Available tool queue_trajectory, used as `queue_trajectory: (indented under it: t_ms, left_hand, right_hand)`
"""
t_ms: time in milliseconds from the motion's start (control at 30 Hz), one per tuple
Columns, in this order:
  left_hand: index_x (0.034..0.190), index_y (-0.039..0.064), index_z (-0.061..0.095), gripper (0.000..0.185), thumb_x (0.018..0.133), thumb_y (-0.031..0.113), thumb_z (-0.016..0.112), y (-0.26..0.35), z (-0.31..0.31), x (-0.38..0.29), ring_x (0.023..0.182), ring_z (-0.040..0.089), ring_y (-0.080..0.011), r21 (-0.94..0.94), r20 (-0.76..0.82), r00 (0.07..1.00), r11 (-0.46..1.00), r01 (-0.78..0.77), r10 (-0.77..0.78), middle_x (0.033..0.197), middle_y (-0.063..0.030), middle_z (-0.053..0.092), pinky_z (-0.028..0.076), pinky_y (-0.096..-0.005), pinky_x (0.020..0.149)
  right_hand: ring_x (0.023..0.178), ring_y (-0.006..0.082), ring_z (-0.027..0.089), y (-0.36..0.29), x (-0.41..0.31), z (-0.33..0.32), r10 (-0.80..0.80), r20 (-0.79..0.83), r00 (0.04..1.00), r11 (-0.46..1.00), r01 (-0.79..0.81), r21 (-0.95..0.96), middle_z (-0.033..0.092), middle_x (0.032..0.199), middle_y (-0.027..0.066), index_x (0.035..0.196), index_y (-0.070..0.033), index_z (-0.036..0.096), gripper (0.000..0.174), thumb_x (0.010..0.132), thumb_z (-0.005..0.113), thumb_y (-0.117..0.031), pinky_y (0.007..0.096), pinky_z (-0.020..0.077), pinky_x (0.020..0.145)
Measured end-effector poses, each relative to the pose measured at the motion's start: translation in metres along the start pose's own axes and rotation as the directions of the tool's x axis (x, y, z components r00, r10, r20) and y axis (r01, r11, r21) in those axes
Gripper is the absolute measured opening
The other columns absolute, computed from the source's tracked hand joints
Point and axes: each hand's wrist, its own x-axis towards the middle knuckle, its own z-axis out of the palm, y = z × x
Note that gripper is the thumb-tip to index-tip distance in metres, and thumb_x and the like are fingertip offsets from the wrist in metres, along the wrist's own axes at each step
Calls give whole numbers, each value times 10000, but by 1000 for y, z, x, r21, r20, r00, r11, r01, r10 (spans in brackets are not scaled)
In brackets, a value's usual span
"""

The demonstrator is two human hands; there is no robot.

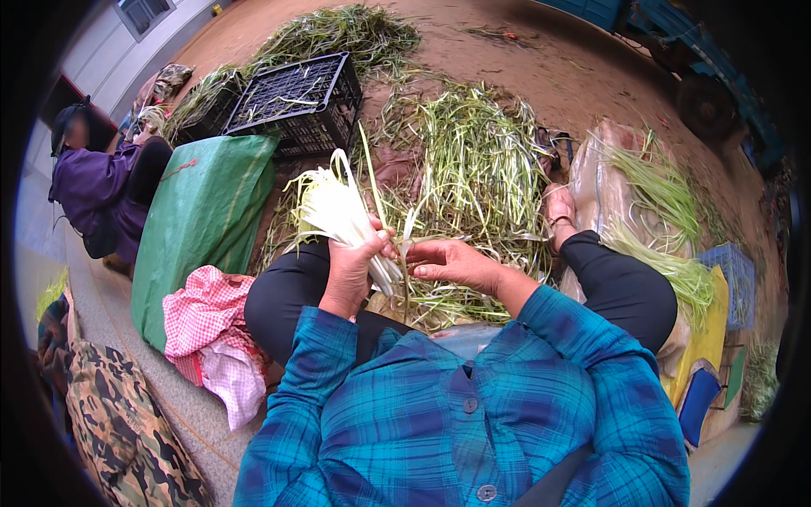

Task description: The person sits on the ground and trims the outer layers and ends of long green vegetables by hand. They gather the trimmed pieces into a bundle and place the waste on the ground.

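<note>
My left hand (358, 256) is closed around a bundle of pale leafy stalks (339, 206), white along most of their length with yellowish tips. Just to its right, my right hand (453, 263) has its thumb and fingers at a loose pale stalk (408, 225) with a limp, brownish lower part; whether the fingertips pinch it is hard to tell. Beyond both hands lies a broad heap of green and whitish leaves (475, 165) on the ground between my legs. More trimmed-looking green stalks (659, 190) rest on a plastic-covered bundle at the right.
A green woven sack (203, 209) and checked cloth (209, 310) lie left. Behind them are a black plastic crate (317, 95) and another leaf heap (342, 32). A person in purple (95, 184) sits far left. A blue crate (728, 285) is right; a blue vehicle (709, 70) stands upper right.
</note>
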Motion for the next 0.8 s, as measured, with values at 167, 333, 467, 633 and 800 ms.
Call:
queue_trajectory:
  t_ms: [167,333,467,633,800]
  left_hand:
    - [1033,28,505,279,818,-8,679,-11,0,0,649,586,-165,85,36,999,996,-16,13,827,-95,590,527,-317,631]
    - [1018,31,520,276,802,-18,686,-17,-4,-2,628,578,-156,63,94,994,997,54,-60,821,-95,595,531,-321,623]
    - [1012,27,537,263,793,-29,672,-13,-8,-4,616,576,-148,167,77,990,980,105,-119,824,-100,605,537,-321,624]
    - [1052,51,514,316,788,-3,678,6,-26,-7,629,553,-127,-10,116,987,994,109,-108,804,-66,575,509,-300,626]
    - [1041,62,500,300,798,6,667,35,-59,-10,637,520,-89,-210,79,996,977,-30,48,848,-46,554,486,-278,624]
  right_hand:
    - [828,103,680,2,3,9,118,-254,960,956,-41,289,699,894,-1,1013,-64,683,196,908,698,-229,211,493,627]
    - [783,132,708,-4,-1,-11,103,-477,873,886,137,443,717,888,40,991,-59,682,178,923,672,-223,184,528,546]
    - [718,141,702,-11,-9,-57,86,-677,730,872,274,406,707,863,62,995,-47,673,205,907,690,-231,182,507,457]
    - [661,135,660,-12,-40,-138,6,-811,586,668,601,439,687,857,56,960,-50,677,217,883,715,-249,162,500,452]
    - [674,126,638,-21,-90,-211,56,-955,290,476,833,281,687,906,59,985,-28,653,205,905,689,-214,159,524,475]
